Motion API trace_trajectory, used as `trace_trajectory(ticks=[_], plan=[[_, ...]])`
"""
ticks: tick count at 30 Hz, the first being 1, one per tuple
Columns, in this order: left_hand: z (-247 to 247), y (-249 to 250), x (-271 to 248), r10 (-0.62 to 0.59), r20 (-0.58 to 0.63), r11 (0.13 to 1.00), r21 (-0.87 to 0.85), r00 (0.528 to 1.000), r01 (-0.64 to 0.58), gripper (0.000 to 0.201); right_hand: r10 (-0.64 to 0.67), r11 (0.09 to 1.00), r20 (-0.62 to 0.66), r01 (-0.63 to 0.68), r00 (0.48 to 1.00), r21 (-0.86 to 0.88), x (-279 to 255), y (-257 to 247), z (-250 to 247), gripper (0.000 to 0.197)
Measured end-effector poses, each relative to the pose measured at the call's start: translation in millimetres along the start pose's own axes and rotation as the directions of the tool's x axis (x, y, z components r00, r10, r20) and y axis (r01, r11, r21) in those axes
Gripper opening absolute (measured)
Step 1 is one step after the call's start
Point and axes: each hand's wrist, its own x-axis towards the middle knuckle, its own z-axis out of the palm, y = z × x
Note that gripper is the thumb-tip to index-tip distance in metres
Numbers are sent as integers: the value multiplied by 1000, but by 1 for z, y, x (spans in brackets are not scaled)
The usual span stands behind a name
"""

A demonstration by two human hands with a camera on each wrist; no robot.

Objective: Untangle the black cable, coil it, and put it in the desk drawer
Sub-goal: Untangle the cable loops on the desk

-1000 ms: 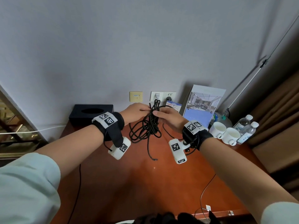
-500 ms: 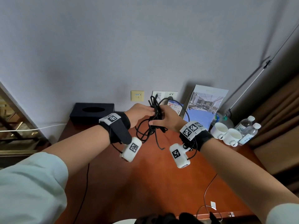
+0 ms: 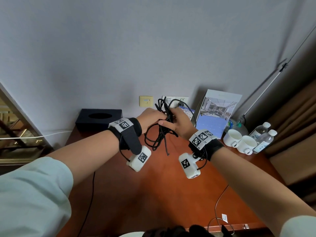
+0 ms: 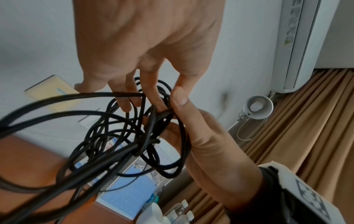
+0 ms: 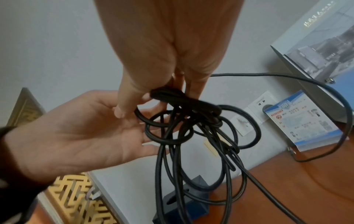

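The black cable (image 3: 160,135) is a tangled bunch held in the air above the wooden desk (image 3: 153,194), close to the wall. My right hand (image 3: 177,124) pinches the gathered top of the bunch between thumb and fingers (image 5: 153,68). Loops and one loose end hang below it. My left hand (image 3: 152,117) faces it from the left, palm open (image 5: 86,128), with straight fingers (image 4: 153,97) poked among the cable loops (image 4: 122,136). The right thumb (image 4: 180,98) presses the strands beside the left index finger. No drawer is in view.
A black tissue box (image 3: 99,117) stands at the back left of the desk. Wall sockets (image 3: 176,100) are just behind the hands. A brochure stand (image 3: 217,113), two white cups (image 3: 232,138) and water bottles (image 3: 261,135) fill the back right. Thin wires (image 3: 220,199) lie near the front edge.
Both hands have lifted the bunch higher and nearer the wall sockets. The hanging loops are drawn up shorter, and the hands have closed in on each other.
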Motion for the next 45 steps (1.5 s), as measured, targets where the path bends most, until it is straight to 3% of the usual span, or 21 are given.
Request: trace_trajectory(ticks=[3,4,6,8,12,16,19,21,23,25,28,31,33,35,37,41,42,45], plan=[[4,2,-1,-13,-29,999,-46,999,12,12,-29,997,-3,28,1000,-76,2,-1,-2,44],[5,3,-1,-28,-52,998,-61,998,24,7,-32,996,5,33,999,-85,3,-1,-2,43],[7,4,1,-56,-82,995,-82,995,49,16,-14,997,22,15,1000,-82,5,1,-1,33],[8,5,0,-63,-108,995,-85,992,54,23,23,999,35,-22,999,-42,9,4,2,26],[11,6,0,-73,-108,992,-109,991,61,13,84,982,39,-90,996,165,12,6,7,19],[9,1,-1,-102,-45,970,-227,994,90,12,170,930,84,-188,982,315,9,9,6,17],[6,-4,-5,-97,11,958,-269,995,97,12,223,911,111,-248,968,330,9,13,7,18],[4,-6,-9,-91,30,961,-259,995,95,9,282,895,83,-293,956,335,10,11,7,13],[2,-6,-12,-62,47,966,-248,997,72,4,353,876,38,-345,935,337,12,15,9,20],[-2,-7,-15,-27,53,969,-246,998,39,8,390,844,42,-375,920,383,12,18,12,28],[-7,-12,-16,-4,114,955,-294,993,38,32,502,742,58,-465,863,483,12,15,16,32],[-12,-17,-13,16,149,940,-339,989,36,10,581,707,61,-540,811,456,16,13,17,27],[-17,-21,-11,45,89,930,-367,995,-10,19,603,702,71,-571,795,426,17,11,12,15],[-24,-23,-10,45,13,918,-395,999,-36,28,624,582,86,-536,776,612,15,11,6,16],[-32,-25,-11,45,28,910,-413,999,-29,34,627,528,72,-491,775,693,13,16,2,21],[-39,-18,-17,-27,155,919,-386,988,86,26,597,656,1,-488,803,576,13,17,7,29],[-40,-14,-16,-64,173,952,-285,983,112,20,564,705,-3,-480,826,523,11,13,7,30],[-36,-4,-7,-118,150,988,114,982,101,31,466,822,19,-441,885,361,8,2,10,28]])
